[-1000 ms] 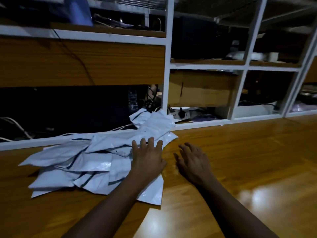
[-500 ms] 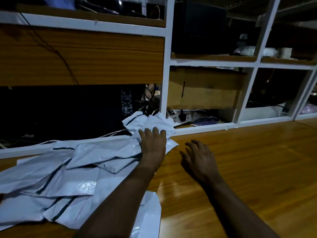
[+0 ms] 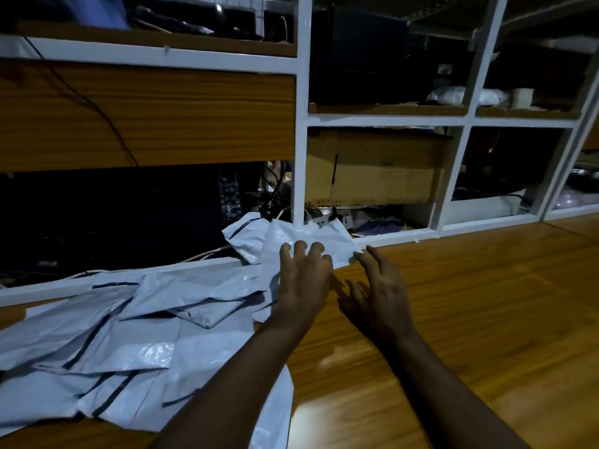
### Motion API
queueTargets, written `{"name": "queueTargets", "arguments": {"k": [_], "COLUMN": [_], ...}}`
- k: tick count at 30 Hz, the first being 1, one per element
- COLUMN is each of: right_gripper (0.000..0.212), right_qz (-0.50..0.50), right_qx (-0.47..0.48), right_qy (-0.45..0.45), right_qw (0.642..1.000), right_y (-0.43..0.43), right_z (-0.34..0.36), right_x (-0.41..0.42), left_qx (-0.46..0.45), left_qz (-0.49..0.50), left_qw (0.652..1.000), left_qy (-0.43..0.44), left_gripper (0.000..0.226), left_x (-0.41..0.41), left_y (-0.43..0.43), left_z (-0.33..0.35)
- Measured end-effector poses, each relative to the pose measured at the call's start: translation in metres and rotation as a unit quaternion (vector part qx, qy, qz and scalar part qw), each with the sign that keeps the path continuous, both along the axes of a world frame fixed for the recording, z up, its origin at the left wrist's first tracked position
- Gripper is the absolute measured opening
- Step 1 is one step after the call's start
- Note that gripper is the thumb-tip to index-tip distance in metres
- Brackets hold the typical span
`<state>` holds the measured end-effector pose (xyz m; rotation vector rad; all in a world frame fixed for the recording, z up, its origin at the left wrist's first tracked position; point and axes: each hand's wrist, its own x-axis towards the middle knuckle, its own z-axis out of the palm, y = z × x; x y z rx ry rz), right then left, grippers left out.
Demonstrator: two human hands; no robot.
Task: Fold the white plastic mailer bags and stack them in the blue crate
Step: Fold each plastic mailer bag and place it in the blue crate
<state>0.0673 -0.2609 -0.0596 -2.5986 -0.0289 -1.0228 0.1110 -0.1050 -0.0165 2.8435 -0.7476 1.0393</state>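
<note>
A loose heap of white plastic mailer bags (image 3: pixel 129 335) with dark strips lies on the wooden floor at the left. The farthest bag (image 3: pixel 311 236) sticks up against the white shelf frame. My left hand (image 3: pixel 304 277) lies flat on that bag with fingers spread. My right hand (image 3: pixel 379 286) hovers just right of it, fingers relaxed, its fingertips near the bag's right corner; it holds nothing. No blue crate is in view.
A white-framed shelf unit (image 3: pixel 299 124) stands right behind the bags, with a cardboard box (image 3: pixel 376 166), cables and a power strip (image 3: pixel 327 217) in its lower bays. Bare wooden floor (image 3: pixel 486 303) stretches to the right.
My left hand slid forward over the heap to the farthest bag. My right hand moved forward toward that bag's corner. The camera came closer and lower.
</note>
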Motion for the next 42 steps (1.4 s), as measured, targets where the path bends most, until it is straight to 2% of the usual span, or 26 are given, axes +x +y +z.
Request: {"name": "queueTargets", "arguments": {"k": [5, 10, 15, 17, 20, 23, 26, 31, 33, 36, 42], "right_gripper": [0.046, 0.031, 0.027, 0.031, 0.033, 0.041, 0.047, 0.078, 0.079, 0.074, 0.089], "right_qz": [-0.044, -0.085, -0.133, -0.165, -0.226, -0.194, -0.146, -0.136, -0.126, -0.116, -0.134], "right_qx": [-0.055, -0.037, -0.043, -0.052, -0.099, -0.133, -0.128, -0.134, -0.122, -0.152, -0.183], "right_qy": [0.040, 0.067, 0.088, 0.099, 0.137, 0.137, 0.131, 0.246, 0.255, 0.257, 0.257], "right_qw": [0.997, 0.993, 0.986, 0.980, 0.959, 0.962, 0.972, 0.950, 0.951, 0.947, 0.939], "right_y": [-0.038, -0.087, -0.122, -0.130, -0.137, -0.132, -0.122, -0.128, -0.126, -0.123, -0.126], "right_z": [-0.003, -0.007, -0.008, -0.006, -0.006, -0.009, -0.010, -0.012, -0.009, -0.007, -0.010], "right_x": [-0.045, -0.086, -0.120, -0.131, -0.143, -0.142, -0.129, -0.119, -0.119, -0.118, -0.114], "left_qx": [-0.047, -0.055, -0.057, -0.048, -0.021, -0.001, 0.013, 0.020, 0.033, 0.069, 0.072], "left_qz": [-0.079, -0.146, -0.195, -0.174, -0.083, -0.074, -0.108, -0.172, -0.200, -0.211, -0.179], "left_qw": [0.995, 0.980, 0.973, 0.975, 0.971, 0.954, 0.959, 0.958, 0.949, 0.946, 0.962], "left_qy": [0.023, 0.127, 0.110, 0.133, 0.225, 0.290, 0.260, 0.228, 0.241, 0.236, 0.195], "left_gripper": [0.008, 0.022, 0.022, 0.033, 0.048, 0.052, 0.050, 0.047, 0.049, 0.051, 0.051], "left_x": [-0.034, -0.064, -0.093, -0.097, -0.092, -0.089, -0.089, -0.076, -0.070, -0.065, -0.065], "left_y": [-0.034, -0.087, -0.121, -0.124, -0.119, -0.117, -0.121, -0.123, -0.125, -0.129, -0.141], "left_z": [-0.015, -0.025, -0.041, -0.045, -0.049, -0.051, -0.052, -0.056, -0.056, -0.056, -0.049]}}
